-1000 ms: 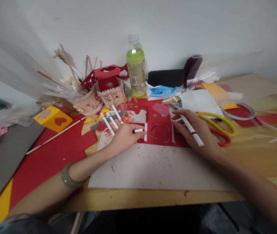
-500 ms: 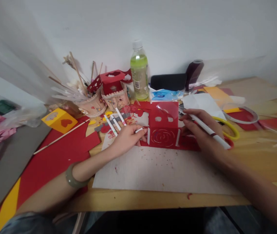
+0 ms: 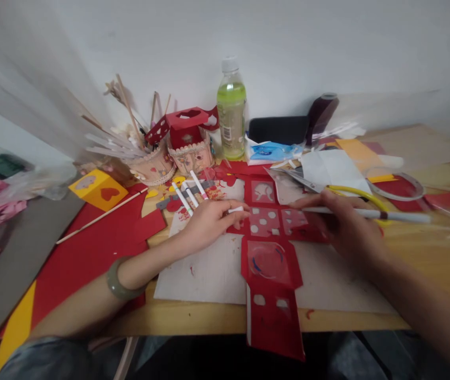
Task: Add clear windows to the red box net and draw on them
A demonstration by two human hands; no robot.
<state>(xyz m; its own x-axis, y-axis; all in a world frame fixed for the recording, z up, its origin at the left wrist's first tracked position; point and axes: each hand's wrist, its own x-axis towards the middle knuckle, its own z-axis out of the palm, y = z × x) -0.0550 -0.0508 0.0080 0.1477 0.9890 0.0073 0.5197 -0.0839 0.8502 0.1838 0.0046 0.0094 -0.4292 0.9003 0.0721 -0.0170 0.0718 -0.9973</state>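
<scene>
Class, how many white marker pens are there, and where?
4 visible: one pen in the right hand; a green-banded pen, a middle pen and a pink-banded pen side by side beyond the left hand. Others may be hidden.

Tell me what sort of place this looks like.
Probably a paper-craft workspace: there's a wooden table with a red cut-out paper sheet, scissors and white pens. Whether it's in a home, I can't tell.

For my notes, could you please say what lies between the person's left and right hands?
In the head view, a red cutout card with holes lies between the left hand and right hand.
</scene>
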